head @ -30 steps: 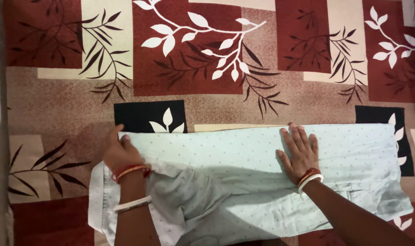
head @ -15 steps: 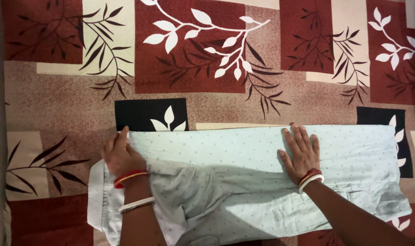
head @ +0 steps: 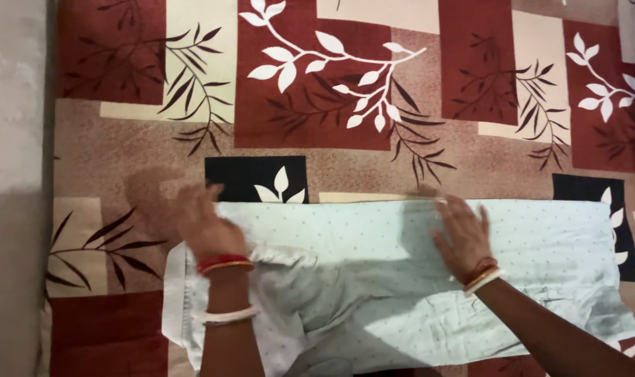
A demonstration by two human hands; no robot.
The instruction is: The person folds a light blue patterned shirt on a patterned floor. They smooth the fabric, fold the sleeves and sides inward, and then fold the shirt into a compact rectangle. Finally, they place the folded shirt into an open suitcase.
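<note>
Pale green dotted shirt [head: 373, 279] flat on leafy red bedsheet [head: 317, 105], long way running left to right; left hand [head: 204, 227] on left end, right hand [head: 464, 237] near middle, both flat with fingers spread, gripping nothing.

Both palms flat on the pale dotted garment [head: 373, 237] — left hand [head: 204, 225], right hand [head: 464, 237].

Bed [head: 401, 167] spread with a patterned sheet [head: 310, 77] of maroon, cream and black squares printed with leafy sprigs. Lying flat toward six o'clock, a pale dotted shirt [head: 373, 279], folded lengthwise. At nine o'clock, a plain grey strip beside the sheet's edge.
</note>
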